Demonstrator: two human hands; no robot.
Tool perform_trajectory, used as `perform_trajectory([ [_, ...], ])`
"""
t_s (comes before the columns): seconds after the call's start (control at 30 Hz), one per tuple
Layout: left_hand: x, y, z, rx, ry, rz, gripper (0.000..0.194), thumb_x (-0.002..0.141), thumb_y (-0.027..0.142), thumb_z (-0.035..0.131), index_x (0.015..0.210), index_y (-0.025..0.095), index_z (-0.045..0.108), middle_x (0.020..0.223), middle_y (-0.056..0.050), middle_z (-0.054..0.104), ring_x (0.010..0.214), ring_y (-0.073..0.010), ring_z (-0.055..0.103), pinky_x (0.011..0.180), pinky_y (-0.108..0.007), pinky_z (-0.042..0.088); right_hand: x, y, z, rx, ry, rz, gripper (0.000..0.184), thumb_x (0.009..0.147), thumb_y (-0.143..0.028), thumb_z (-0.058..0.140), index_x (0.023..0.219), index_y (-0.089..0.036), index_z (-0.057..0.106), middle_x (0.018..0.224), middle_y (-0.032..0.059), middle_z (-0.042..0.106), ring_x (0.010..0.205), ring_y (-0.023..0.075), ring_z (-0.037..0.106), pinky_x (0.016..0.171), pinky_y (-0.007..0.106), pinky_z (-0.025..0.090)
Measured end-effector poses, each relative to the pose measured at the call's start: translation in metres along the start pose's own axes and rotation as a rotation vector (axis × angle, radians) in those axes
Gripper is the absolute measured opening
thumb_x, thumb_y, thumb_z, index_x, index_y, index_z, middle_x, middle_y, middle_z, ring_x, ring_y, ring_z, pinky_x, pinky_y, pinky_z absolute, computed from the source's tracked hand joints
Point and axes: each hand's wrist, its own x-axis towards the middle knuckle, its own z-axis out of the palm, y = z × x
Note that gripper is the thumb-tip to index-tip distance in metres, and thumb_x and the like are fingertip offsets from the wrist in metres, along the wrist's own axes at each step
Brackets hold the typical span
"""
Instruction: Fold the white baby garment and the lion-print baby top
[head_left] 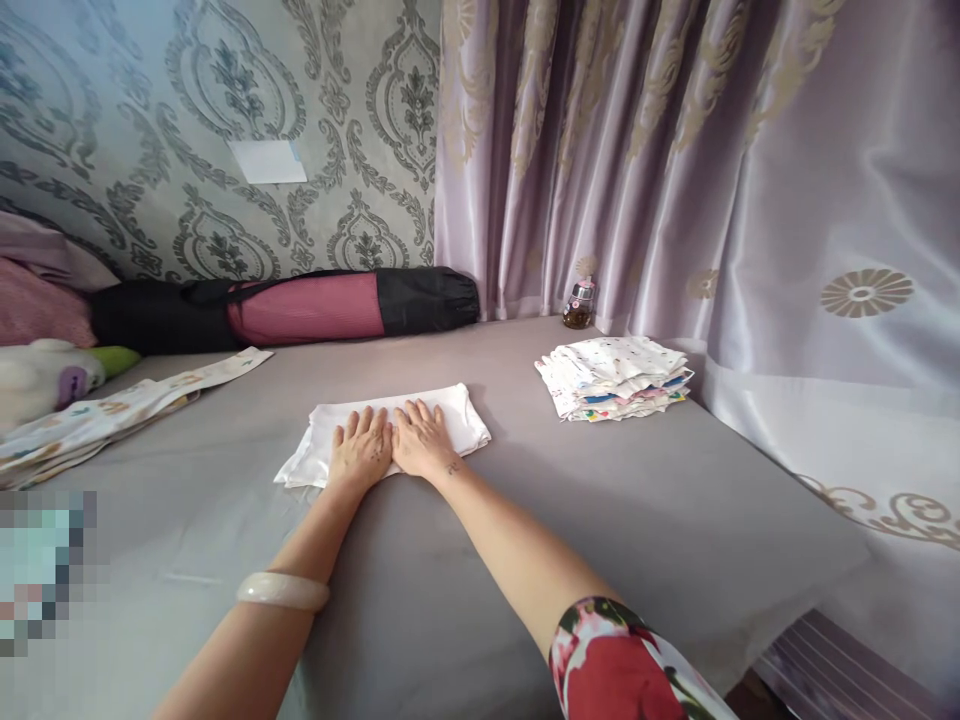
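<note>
A folded white cloth (pixel 457 415) lies on the grey bed sheet (pixel 600 500) in front of me. My left hand (pixel 361 450) and my right hand (pixel 422 440) rest side by side on its near half, palms down, fingers stretched flat and touching each other. Neither hand grips anything. A pale bangle (pixel 283 590) sits on my left forearm, and a red flowered sleeve (pixel 622 665) covers my right upper arm.
A stack of folded printed cloths (pixel 613 378) lies at the right. A small bottle (pixel 580 305) stands by the lilac curtain (pixel 712 180). A black and pink roll bag (pixel 300 308) lies along the wall. Printed cloth (pixel 112 410) and a soft toy (pixel 45 375) lie at the left.
</note>
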Motion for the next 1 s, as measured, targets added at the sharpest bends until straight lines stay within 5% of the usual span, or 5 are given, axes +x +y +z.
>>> perform_trajectory([
  [0.47, 0.001, 0.000, -0.002, -0.042, -0.043, -0.013, 0.057, 0.100, 0.036, 0.022, 0.149, 0.017, 0.042, 0.157, -0.012, 0.038, 0.146, -0.0329, 0.030, 0.116, -0.054, 0.027, 0.001, 0.001, 0.000, -0.002, -0.017, 0.015, 0.047, 0.102, -0.032, 0.029, 0.142, -0.018, 0.047, 0.154, 0.0106, 0.043, 0.145, 0.0250, 0.028, 0.118, 0.052, 0.020],
  [0.87, -0.004, 0.005, -0.003, 0.023, 0.123, -0.042, 0.051, 0.099, 0.039, 0.030, 0.139, 0.021, 0.054, 0.151, -0.017, 0.043, 0.139, -0.0329, 0.041, 0.110, -0.050, 0.037, 0.000, 0.001, -0.002, 0.011, 0.008, 0.005, 0.045, 0.103, -0.033, 0.026, 0.137, -0.017, 0.051, 0.148, 0.0116, 0.048, 0.142, 0.0250, 0.031, 0.116, 0.052, 0.022],
  [1.0, -0.007, 0.008, -0.008, 0.039, 0.121, -0.028, 0.049, 0.099, 0.038, 0.029, 0.135, 0.020, 0.056, 0.136, -0.017, 0.056, 0.128, -0.0304, 0.051, 0.106, -0.046, 0.041, 0.001, 0.002, -0.001, 0.018, -0.009, 0.009, 0.045, 0.102, -0.034, 0.028, 0.138, -0.017, 0.051, 0.149, 0.0124, 0.046, 0.143, 0.0259, 0.030, 0.117, 0.051, 0.022],
])
